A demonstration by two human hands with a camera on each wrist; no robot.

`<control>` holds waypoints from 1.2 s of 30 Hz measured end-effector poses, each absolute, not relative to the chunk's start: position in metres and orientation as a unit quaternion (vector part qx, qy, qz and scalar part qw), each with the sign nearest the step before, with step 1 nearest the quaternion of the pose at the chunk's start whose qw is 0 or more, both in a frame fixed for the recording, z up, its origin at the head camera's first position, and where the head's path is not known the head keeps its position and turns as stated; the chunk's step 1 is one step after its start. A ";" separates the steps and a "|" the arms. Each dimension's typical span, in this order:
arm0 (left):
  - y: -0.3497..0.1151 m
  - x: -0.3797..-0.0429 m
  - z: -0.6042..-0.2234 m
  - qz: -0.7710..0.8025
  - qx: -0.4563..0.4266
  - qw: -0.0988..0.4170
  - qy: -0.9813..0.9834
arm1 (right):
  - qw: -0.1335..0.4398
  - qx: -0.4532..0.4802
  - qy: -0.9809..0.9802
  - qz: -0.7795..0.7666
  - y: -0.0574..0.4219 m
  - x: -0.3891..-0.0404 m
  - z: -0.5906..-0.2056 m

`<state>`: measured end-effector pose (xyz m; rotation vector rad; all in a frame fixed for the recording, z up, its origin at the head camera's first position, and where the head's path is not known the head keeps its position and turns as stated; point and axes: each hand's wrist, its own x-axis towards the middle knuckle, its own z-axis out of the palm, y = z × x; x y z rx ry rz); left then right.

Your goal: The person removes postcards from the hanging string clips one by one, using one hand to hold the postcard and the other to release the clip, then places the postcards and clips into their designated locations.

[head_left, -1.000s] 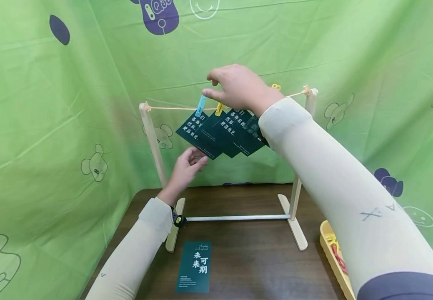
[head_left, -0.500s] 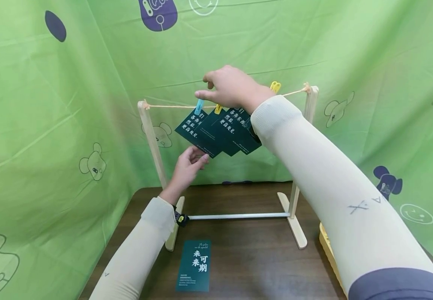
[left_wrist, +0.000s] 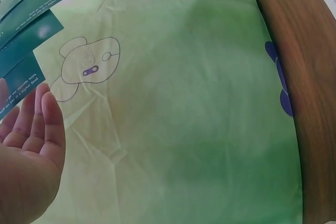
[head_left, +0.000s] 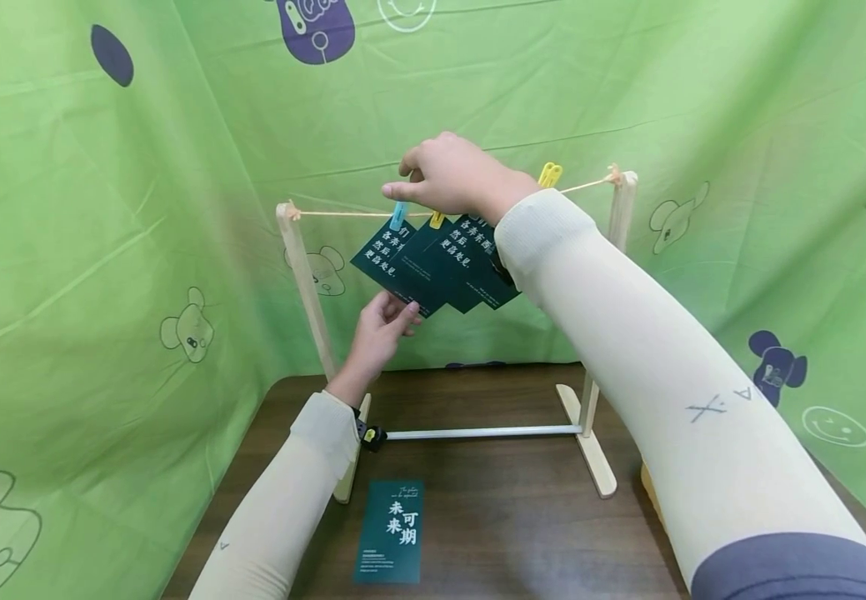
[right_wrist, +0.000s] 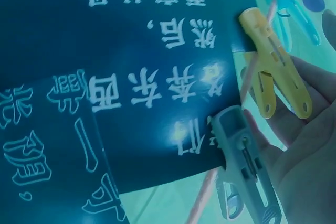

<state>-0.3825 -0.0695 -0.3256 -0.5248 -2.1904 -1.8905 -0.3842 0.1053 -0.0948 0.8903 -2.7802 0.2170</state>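
Several dark green printed cards [head_left: 433, 267] hang overlapping from a cord [head_left: 338, 213]. My left hand [head_left: 376, 337] pinches the lower corner of the leftmost card [left_wrist: 23, 80], thumb in front and fingers behind. At that card's top a blue clothespin [head_left: 398, 216] grips the cord. My right hand [head_left: 451, 179] is over it, thumb stretched out across the clothespin's upper end. In the right wrist view the blue clothespin's handles [right_wrist: 296, 11] stand spread, with a fingertip close beside. A yellow clothespin [right_wrist: 275, 61] and a grey clothespin [right_wrist: 247, 166] sit near my right palm.
The cord runs between wooden posts [head_left: 305, 287] joined low down by a white rod [head_left: 485, 432]. Another green card [head_left: 390, 533] lies on the brown table [head_left: 508, 533]. Beside my right sleeve shows the edge of a yellow tray [head_left: 650, 492]. Green cloth [head_left: 177, 167] surrounds everything.
My right hand has shifted slightly left, its thumb now covering more of the blue clothespin's top. My left hand stays at the card's corner. The right forearm now hides most of the yellow tray.
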 end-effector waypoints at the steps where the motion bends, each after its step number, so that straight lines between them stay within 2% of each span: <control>1: -0.069 -0.383 -0.326 -0.642 -0.177 0.100 -0.739 | 0.105 0.303 -0.944 0.079 0.105 -0.385 -0.095; 12: -0.067 -0.387 -0.329 -0.654 -0.162 0.107 -0.731 | 0.094 0.301 -0.944 0.098 0.104 -0.384 -0.096; 23: -0.067 -0.385 -0.332 -0.650 -0.153 0.118 -0.735 | 0.110 0.331 -0.931 0.107 0.104 -0.383 -0.101; 36: -0.066 -0.385 -0.329 -0.651 -0.146 0.117 -0.736 | 0.069 0.317 -0.941 0.100 0.100 -0.381 -0.093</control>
